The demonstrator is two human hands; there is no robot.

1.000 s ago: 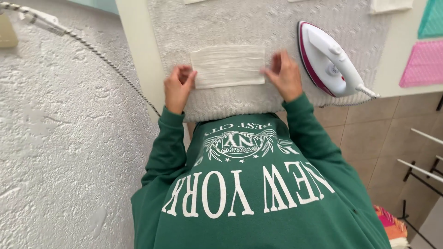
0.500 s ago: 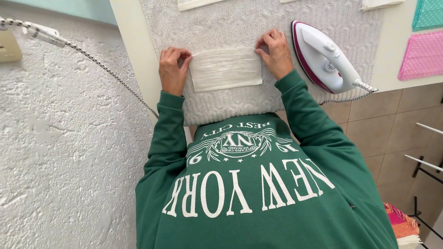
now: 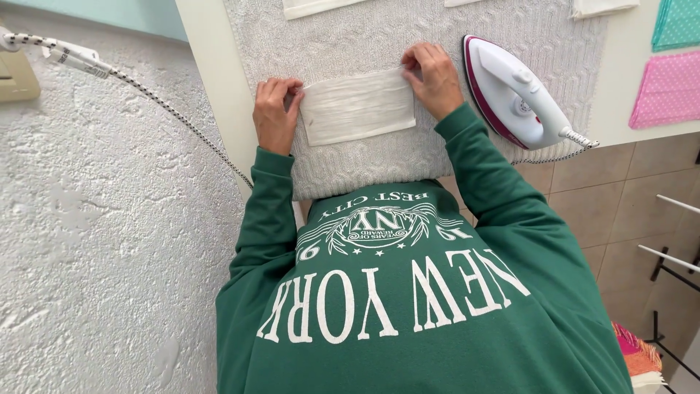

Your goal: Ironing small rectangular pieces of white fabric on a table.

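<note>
A small white folded cloth (image 3: 357, 108) with fine creases lies on a grey knitted mat (image 3: 379, 36) over the table. My left hand (image 3: 273, 113) pinches the cloth's far left corner. At the far right corner my right hand (image 3: 435, 76) grips the edge with curled fingers. The cloth sits slightly tilted, its right side farther from me. Both arms wear green sleeves.
A white and magenta iron (image 3: 514, 91) rests on the mat just right of my right hand, its braided cord (image 3: 146, 95) running along the rough white wall. Pink (image 3: 669, 87) and teal (image 3: 678, 22) cloths lie at far right. A drying rack (image 3: 667, 255) stands over the tiled floor.
Both hands moved from the cloth's near side edges up to its far corners and took hold. The cloth now lies a little tilted.
</note>
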